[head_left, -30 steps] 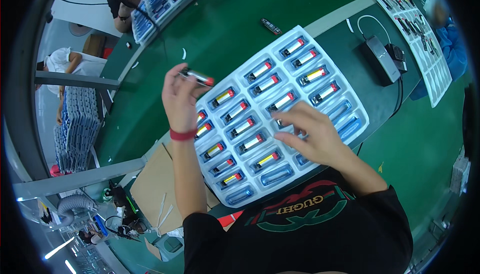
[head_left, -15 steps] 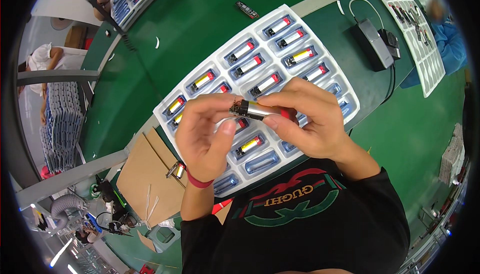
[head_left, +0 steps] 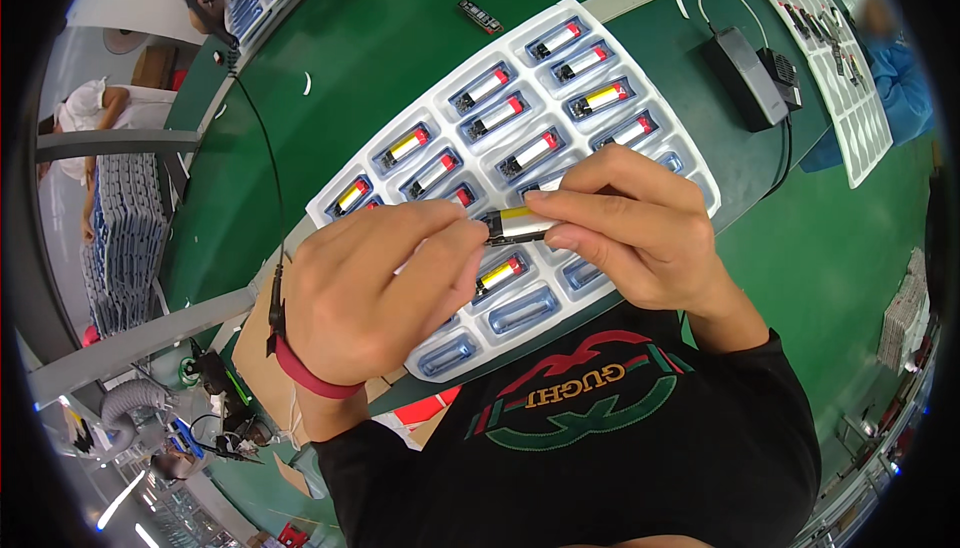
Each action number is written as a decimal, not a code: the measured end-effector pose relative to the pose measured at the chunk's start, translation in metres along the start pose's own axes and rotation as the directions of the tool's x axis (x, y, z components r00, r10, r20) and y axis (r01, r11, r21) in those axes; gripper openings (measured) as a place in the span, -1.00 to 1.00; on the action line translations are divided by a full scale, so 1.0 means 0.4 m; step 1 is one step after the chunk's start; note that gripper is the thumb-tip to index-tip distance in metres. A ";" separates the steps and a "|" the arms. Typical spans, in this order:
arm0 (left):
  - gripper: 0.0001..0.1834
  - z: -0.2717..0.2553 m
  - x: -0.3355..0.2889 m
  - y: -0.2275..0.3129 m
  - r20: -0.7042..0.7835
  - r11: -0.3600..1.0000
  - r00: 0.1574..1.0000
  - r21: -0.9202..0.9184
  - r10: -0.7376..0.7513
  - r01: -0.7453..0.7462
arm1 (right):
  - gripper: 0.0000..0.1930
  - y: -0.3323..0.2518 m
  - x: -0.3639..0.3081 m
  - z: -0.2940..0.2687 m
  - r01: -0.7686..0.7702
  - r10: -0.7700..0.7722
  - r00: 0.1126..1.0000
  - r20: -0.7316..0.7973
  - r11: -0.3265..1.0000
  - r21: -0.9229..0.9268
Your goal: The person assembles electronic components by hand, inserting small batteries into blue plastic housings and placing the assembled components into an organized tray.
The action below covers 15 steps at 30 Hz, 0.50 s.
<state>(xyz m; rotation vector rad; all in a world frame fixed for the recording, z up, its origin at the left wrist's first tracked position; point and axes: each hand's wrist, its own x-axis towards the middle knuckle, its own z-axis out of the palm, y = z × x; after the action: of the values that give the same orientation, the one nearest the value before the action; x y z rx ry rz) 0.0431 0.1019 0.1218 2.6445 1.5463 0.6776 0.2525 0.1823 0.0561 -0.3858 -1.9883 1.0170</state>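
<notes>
Pinching the silver body of a battery cell, the right hand had thumb and fingers closed on it; the left hand had bunched fingertips at its dark end, apparently gripping that too; the cell lay over the blister tray; the step was judged two-handed checking or adjusting; the next move seemed to call for a steady right pinch and fine left fingerwork; right fingers hid one cell end, and both hands masked compartments; beyond, a loose dark part defied identification; a farther tray was cut off above, contents indistinct.
</notes>
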 end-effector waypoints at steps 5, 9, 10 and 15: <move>-0.70 0.021 0.002 0.012 -0.064 0.985 0.994 0.155 0.089 -0.078 | -0.71 -0.004 -0.014 0.005 0.025 -0.031 0.996 -0.086 0.997 -0.066; -0.70 0.043 0.002 0.016 -0.145 0.998 0.988 -0.019 -0.057 0.054 | -0.68 -0.011 -0.021 0.001 0.070 -0.083 0.992 -0.092 0.989 -0.134; -0.71 0.049 0.006 0.019 -0.187 0.994 0.979 -0.079 -0.084 0.070 | -0.68 -0.010 -0.021 0.001 0.071 -0.083 0.992 -0.090 0.989 -0.133; -0.71 0.062 0.004 0.032 -0.249 0.947 0.944 -0.288 -0.217 0.142 | -0.68 -0.021 -0.022 -0.002 0.077 -0.098 0.989 -0.111 0.980 -0.186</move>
<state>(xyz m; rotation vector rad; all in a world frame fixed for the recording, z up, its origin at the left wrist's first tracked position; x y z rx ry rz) 0.0635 0.1018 0.1025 2.2546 1.5987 1.1916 0.2591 0.1722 0.0579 -0.4432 -1.9767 0.7429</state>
